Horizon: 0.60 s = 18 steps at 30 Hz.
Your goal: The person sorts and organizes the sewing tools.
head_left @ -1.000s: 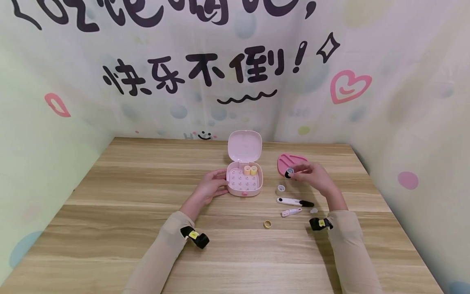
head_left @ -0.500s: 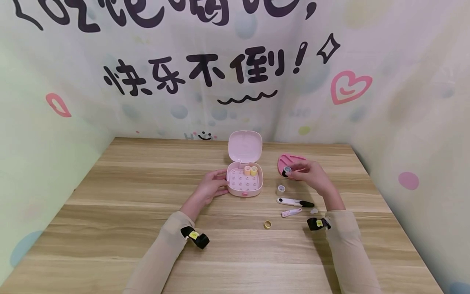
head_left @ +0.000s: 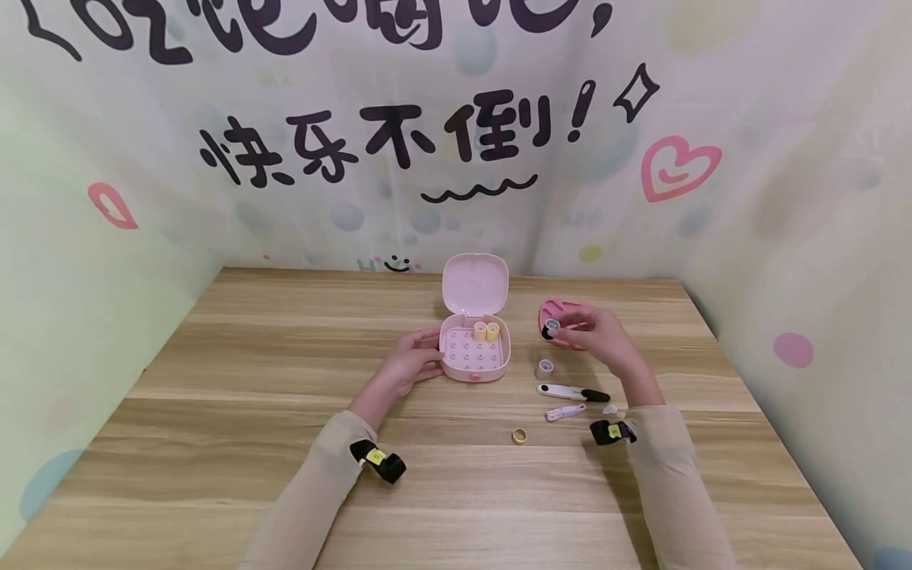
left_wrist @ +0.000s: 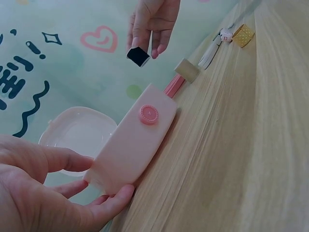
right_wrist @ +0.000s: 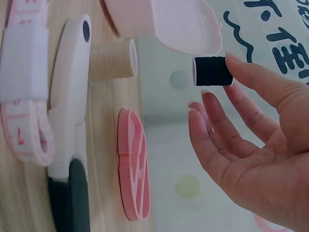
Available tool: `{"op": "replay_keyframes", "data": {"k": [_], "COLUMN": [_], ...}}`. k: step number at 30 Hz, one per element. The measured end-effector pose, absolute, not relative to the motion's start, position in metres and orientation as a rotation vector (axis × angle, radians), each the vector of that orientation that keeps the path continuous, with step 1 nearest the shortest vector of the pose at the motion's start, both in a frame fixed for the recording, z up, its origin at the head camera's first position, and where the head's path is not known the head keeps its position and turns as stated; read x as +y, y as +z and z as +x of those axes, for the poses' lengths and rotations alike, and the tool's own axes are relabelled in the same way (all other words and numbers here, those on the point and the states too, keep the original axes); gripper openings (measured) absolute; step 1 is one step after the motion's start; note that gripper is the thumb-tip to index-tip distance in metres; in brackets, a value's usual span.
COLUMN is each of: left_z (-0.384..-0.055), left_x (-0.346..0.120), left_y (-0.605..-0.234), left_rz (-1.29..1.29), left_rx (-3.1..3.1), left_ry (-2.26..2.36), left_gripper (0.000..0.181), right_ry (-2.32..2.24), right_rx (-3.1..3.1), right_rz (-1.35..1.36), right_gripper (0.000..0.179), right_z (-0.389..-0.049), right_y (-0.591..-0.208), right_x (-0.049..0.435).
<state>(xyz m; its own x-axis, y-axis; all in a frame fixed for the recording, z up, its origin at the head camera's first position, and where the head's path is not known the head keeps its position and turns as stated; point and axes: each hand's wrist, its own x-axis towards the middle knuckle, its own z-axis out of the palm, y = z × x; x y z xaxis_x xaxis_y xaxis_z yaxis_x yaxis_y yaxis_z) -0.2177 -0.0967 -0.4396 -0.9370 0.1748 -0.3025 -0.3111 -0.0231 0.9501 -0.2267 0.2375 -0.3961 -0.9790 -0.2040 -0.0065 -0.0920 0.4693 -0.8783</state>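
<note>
Black spool: the small black thread spool with pale rims (right_wrist: 212,71) is raised off the table, near the dark-pink slotted plastic piece (right_wrist: 126,169).
Long axis: roughly upright, one pale end facing up toward the head camera.
Pinch: the right hand (head_left: 598,338) squeezes it between thumb and fingertip; its other fingers curve loosely, separated.
Pink box: the left hand (head_left: 408,362), fingers spread, holds the left side of the open pale-pink plastic box (left_wrist: 128,150), whose lid stands up behind.
Since a second ago: the black spool and right hand have shifted left, nearer the box; box and left hand look unmoved.
</note>
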Motion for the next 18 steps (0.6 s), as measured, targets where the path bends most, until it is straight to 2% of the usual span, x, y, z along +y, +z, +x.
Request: {"op": "replay_keyframes", "data": {"k": [18], "left_z": [-0.218], "left_x": [-0.097], "left_y": [-0.441], "left_rz": [-0.157], "left_rx": [1.933], "left_ry": [2.017], "left_gripper": [0.057], "right_ry": [-1.646], "right_rx": [2.523], "right_rz": [-0.269], "right_gripper": [0.037], "right_z": [-0.232], "right_y": [-0.393], "right_x": [0.216]}}
